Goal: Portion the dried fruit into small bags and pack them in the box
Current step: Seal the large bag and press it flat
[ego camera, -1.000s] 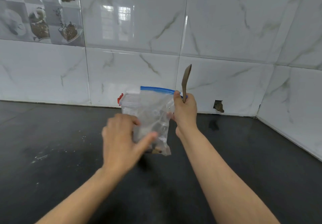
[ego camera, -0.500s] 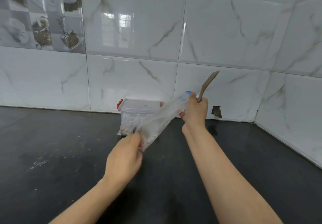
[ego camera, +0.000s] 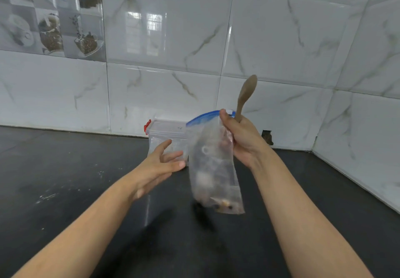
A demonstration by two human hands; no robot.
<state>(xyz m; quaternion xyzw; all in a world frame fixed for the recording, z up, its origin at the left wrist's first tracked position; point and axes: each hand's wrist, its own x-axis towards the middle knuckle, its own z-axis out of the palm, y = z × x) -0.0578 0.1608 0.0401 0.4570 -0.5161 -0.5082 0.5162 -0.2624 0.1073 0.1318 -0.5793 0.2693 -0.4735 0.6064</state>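
Observation:
A clear zip bag (ego camera: 213, 165) with a blue seal strip hangs upright above the counter, a little dried fruit (ego camera: 224, 204) gathered in its bottom corner. My right hand (ego camera: 242, 139) grips the bag's top edge and also holds a brown spoon (ego camera: 245, 95) that points up. My left hand (ego camera: 161, 165) is open with fingers spread, just left of the bag and not touching it. Behind the hands a clear plastic box (ego camera: 166, 132) with a red latch and its lid on stands against the wall.
The black countertop (ego camera: 65, 180) stretches left and right, with pale smudges on the left. White marble tiles form the back wall and the right side wall, which meet in a corner at the right. A small hole (ego camera: 267, 137) shows in the back tile.
My left hand has let go of the bag's lower end and opened. The bag swung from a slanted stretch between both hands to hanging down from my right hand.

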